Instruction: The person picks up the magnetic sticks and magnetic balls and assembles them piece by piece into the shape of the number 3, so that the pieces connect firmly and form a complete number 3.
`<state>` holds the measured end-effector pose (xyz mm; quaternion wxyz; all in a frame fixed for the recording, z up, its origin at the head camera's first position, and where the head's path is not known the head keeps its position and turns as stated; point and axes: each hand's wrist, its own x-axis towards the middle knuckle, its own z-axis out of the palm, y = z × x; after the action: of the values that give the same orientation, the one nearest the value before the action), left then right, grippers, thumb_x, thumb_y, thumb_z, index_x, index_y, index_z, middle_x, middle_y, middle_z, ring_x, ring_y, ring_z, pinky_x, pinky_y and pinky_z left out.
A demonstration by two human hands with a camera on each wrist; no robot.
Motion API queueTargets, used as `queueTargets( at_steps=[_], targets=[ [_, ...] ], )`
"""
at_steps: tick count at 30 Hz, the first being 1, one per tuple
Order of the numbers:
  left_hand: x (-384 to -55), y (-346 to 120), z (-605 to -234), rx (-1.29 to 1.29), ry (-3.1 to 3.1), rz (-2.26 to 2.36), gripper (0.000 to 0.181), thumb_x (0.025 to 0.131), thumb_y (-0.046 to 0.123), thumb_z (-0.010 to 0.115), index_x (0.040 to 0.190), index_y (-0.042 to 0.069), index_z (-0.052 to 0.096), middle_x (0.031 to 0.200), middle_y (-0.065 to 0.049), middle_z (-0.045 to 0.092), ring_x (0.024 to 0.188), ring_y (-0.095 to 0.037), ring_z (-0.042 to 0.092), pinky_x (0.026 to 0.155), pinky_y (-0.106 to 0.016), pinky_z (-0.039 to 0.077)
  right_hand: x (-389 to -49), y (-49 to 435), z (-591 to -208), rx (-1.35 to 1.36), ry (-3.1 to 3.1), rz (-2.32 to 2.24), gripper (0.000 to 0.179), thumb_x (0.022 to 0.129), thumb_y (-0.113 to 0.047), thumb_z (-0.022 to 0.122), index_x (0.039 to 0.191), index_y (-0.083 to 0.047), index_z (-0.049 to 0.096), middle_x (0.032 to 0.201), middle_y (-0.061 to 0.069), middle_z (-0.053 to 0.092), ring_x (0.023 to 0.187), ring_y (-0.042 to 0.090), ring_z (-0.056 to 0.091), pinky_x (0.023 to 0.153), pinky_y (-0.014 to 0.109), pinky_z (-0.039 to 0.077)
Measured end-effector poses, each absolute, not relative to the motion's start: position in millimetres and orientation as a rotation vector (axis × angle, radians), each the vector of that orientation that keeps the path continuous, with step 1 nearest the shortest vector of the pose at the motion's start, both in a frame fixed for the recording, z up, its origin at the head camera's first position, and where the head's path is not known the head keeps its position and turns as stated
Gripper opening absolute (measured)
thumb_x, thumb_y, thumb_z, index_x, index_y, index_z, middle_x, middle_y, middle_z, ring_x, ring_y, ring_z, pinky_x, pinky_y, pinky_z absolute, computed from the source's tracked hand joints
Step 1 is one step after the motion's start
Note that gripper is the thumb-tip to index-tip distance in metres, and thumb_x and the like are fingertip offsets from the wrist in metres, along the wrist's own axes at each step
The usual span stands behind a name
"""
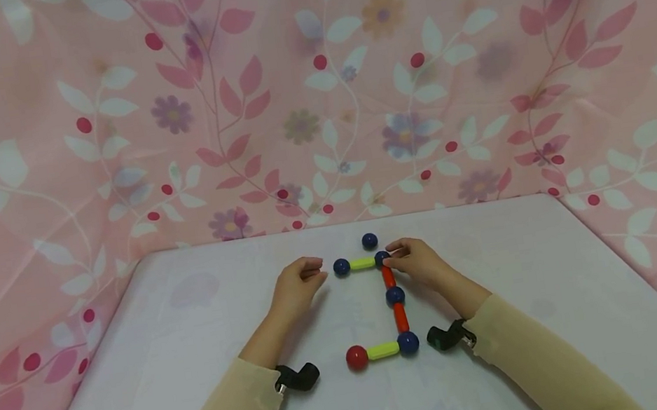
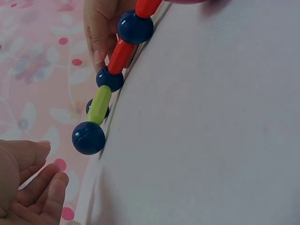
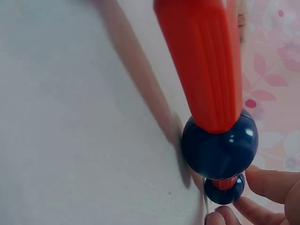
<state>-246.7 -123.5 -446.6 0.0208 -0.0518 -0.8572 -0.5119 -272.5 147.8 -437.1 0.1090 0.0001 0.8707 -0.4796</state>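
A chain of magnetic balls and rods lies on the white table. From a red ball (image 1: pixel 357 358), a yellow-green rod (image 1: pixel 383 350) leads to a blue corner ball (image 1: pixel 409 343). Red rods (image 1: pixel 401 318) run up through a middle blue ball (image 1: pixel 395 295) to another blue ball (image 1: pixel 382 258). My right hand (image 1: pixel 418 261) pinches that upper ball between thumb and fingers. Leftward from it, a second yellow-green rod (image 2: pixel 100 104) ends in a blue ball (image 2: pixel 88 138). Beside this end ball, my left hand (image 1: pixel 299 286) hovers apart, fingers loosely bent, holding nothing.
A single loose blue ball (image 1: pixel 369 241) sits just behind the upper row, close to my right fingertips. Behind the far table edge (image 1: pixel 257 237) hangs a pink floral cloth (image 1: pixel 310 165). Black wrist cameras (image 1: pixel 300 377) jut inward from both sleeves.
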Motion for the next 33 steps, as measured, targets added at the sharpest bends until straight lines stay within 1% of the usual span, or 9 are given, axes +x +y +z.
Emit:
queueTargets(
  at_steps=[7,11,14,20,23,29,33],
  targets=[
    [-238,-140,-445,-0.148,-2.655,-1.566,0.029,0.094,0.015,0.071,0.121,0.003,0.067,0.116,-0.012,0.068,0.105,-0.022,0.065,0.092,-0.037,0.053,-261,154,-434,-0.027,2.590,-1.321,0.046,0.096,-0.029,0.070,0.135,-0.009,0.058,0.123,0.013,0.063,0.111,0.029,0.058,0.091,0.041,0.052],
    [-236,-149,-446,-0.132,-2.655,-1.553,0.030,0.094,0.015,0.072,0.121,0.003,0.067,0.117,-0.014,0.067,0.106,-0.023,0.063,0.091,-0.038,0.053,-252,156,-432,-0.080,2.563,-1.357,0.044,0.097,-0.025,0.068,0.135,-0.006,0.057,0.121,0.014,0.063,0.107,0.028,0.061,0.087,0.040,0.053],
    [-234,-156,-447,-0.113,-2.663,-1.558,0.031,0.093,0.015,0.072,0.122,0.003,0.067,0.116,-0.014,0.066,0.105,-0.024,0.063,0.088,-0.037,0.054,-246,157,-431,-0.102,2.551,-1.374,0.041,0.097,-0.022,0.067,0.133,-0.005,0.058,0.119,0.013,0.064,0.104,0.027,0.062,0.086,0.039,0.054],
    [-231,-166,-448,-0.074,-2.658,-1.564,0.032,0.092,0.014,0.073,0.122,0.003,0.067,0.112,-0.011,0.066,0.104,-0.025,0.064,0.084,-0.035,0.054,-236,161,-430,-0.116,2.559,-1.341,0.035,0.096,-0.020,0.069,0.126,-0.005,0.061,0.113,0.010,0.065,0.105,0.026,0.061,0.085,0.037,0.054],
    [-232,-170,-450,-0.051,-2.678,-1.553,0.035,0.091,0.016,0.074,0.122,0.003,0.067,0.113,-0.013,0.066,0.106,-0.026,0.063,0.085,-0.037,0.053,-233,162,-431,-0.138,2.567,-1.321,0.032,0.095,-0.020,0.070,0.122,-0.005,0.063,0.110,0.010,0.066,0.104,0.027,0.061,0.081,0.036,0.054],
    [-238,-174,-458,-0.023,-2.773,-1.466,0.043,0.089,0.019,0.077,0.127,0.004,0.064,0.122,-0.015,0.064,0.113,-0.030,0.060,0.095,-0.044,0.049,-227,161,-433,-0.157,2.570,-1.295,0.028,0.093,-0.021,0.073,0.115,-0.007,0.066,0.106,0.006,0.065,0.100,0.024,0.061,0.079,0.035,0.053],
    [-241,-173,-460,-0.029,-2.799,-1.424,0.044,0.088,0.019,0.078,0.126,0.002,0.063,0.119,-0.015,0.065,0.108,-0.028,0.059,0.093,-0.043,0.048,-224,161,-434,-0.178,2.577,-1.295,0.026,0.092,-0.020,0.074,0.113,-0.007,0.067,0.104,0.005,0.066,0.099,0.023,0.061,0.080,0.035,0.053]
  ],
)
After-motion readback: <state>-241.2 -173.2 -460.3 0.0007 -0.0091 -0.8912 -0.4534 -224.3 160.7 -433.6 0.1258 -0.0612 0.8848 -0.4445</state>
